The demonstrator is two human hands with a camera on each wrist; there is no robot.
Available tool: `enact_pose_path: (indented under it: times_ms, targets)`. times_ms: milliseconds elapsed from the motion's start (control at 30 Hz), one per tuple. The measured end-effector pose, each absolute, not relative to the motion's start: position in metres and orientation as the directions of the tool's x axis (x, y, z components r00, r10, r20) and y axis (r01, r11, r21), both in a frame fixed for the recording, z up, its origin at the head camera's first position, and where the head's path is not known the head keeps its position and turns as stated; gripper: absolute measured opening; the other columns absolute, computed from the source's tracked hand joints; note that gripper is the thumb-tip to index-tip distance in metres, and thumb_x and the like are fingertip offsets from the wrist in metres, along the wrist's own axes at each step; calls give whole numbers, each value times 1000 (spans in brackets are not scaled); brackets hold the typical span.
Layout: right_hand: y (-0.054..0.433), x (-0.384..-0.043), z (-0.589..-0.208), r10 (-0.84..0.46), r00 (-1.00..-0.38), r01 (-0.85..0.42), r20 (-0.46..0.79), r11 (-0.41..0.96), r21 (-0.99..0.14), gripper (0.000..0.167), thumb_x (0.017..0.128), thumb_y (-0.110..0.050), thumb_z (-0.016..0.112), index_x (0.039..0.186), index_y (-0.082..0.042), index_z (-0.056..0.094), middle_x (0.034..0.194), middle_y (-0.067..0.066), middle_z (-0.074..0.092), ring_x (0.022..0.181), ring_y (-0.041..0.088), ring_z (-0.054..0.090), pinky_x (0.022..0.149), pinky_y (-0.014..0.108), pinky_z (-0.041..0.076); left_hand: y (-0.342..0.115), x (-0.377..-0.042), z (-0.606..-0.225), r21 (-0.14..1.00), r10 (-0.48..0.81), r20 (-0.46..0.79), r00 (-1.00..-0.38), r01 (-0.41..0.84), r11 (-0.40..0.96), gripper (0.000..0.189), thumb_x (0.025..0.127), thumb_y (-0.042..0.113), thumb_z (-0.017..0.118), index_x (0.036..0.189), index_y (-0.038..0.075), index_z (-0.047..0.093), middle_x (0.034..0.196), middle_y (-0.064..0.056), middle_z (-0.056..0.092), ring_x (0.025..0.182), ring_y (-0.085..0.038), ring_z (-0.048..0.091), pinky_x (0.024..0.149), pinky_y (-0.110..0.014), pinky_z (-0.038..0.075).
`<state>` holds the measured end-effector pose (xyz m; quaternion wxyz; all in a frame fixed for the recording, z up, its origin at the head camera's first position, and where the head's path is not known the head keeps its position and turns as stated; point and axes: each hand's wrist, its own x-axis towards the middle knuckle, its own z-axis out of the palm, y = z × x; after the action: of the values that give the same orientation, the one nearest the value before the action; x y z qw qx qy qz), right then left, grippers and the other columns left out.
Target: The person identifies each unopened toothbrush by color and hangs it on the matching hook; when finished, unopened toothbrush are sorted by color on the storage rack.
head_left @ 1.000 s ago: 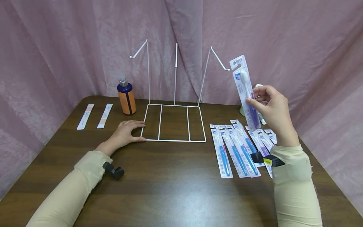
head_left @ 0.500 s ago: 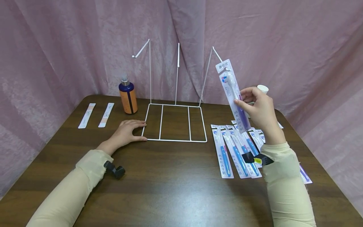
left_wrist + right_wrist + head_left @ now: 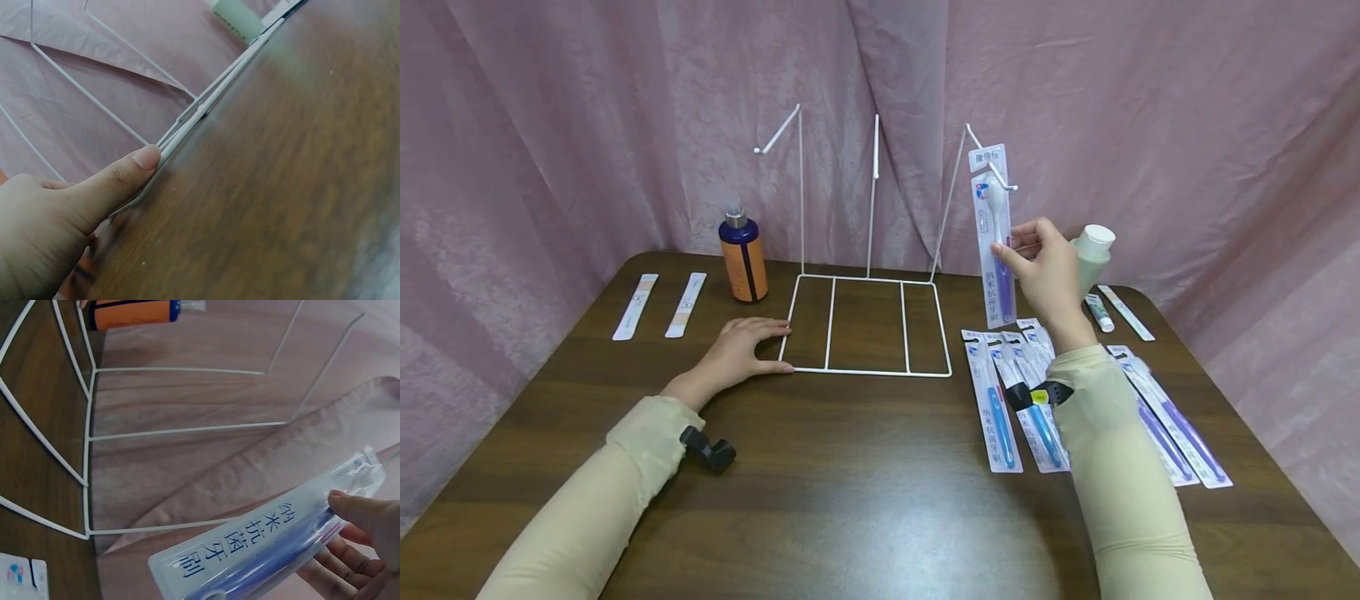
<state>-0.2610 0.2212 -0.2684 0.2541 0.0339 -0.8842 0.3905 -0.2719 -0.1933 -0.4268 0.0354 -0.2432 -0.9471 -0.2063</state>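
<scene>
My right hand (image 3: pixel 1045 271) pinches a packaged purple toothbrush (image 3: pixel 992 287) between thumb and fingers. The pack stands upright at the right arm of a white wire rack (image 3: pixel 872 372). The hook's tip (image 3: pixel 1002 181) shows in front of the pack's card, near its hanging hole. In the right wrist view, thumb and fingers hold the toothbrush pack (image 3: pixel 262 540) by its edge. My left hand (image 3: pixel 745 346) rests on the rack base's front left corner, fingers on the side bar. Its thumb (image 3: pixel 122 181) lies straight against the wire in the left wrist view.
Packaged blue toothbrushes (image 3: pixel 992 404) and purple ones (image 3: pixel 1183 425) lie at the right, partly under my right arm. Behind them are a green bottle (image 3: pixel 1092 258), a small tube (image 3: pixel 1099 313) and a white strip (image 3: pixel 1126 313). An orange bottle (image 3: pixel 745 262) and two strips (image 3: pixel 636 307) are left.
My right hand has carried the toothbrush pack leftward and turned it upright; the right hook's tip now shows in front of its card. My left hand stays on the rack's corner.
</scene>
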Motion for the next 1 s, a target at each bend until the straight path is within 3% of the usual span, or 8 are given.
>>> enact_pose_path:
  times_ms: [300, 533, 700, 1000]
  targets:
    - [214, -291, -273, 193, -858, -215, 477, 707, -674, 36, 88, -25, 71, 111, 1, 59, 104, 17, 68, 84, 17, 64, 68, 10, 45, -187, -273, -425, 378, 452, 159, -878, 477, 793, 75, 76, 50, 76, 135, 8, 56, 146, -11, 48, 137, -36, 39, 113, -58, 20]
    - [209, -314, -274, 211, -854, -217, 476, 686, -695, 33, 87, -20, 72, 108, 0, 58, 100, 16, 67, 78, 9, 61, 68, 11, 45, -185, -274, -423, 378, 457, 154, -876, 479, 792, 74, 75, 48, 77, 134, 8, 57, 146, -11, 49, 137, -35, 40, 114, -57, 21]
    - [205, -328, -271, 208, -873, -192, 442, 686, -702, 33, 88, -21, 71, 109, 0, 56, 98, 14, 66, 85, 17, 64, 72, 18, 49, -185, -274, -423, 376, 456, 157, -876, 480, 793, 74, 75, 48, 77, 134, 8, 57, 146, -11, 49, 137, -35, 40, 113, -57, 21]
    - [210, -338, -269, 152, -907, -173, 393, 717, -676, 36, 89, -23, 69, 114, 1, 59, 113, 20, 68, 102, 30, 66, 90, 37, 50, -181, -277, -426, 373, 467, 160, -870, 491, 787, 74, 75, 50, 77, 134, 9, 57, 146, -10, 50, 137, -34, 40, 113, -56, 22]
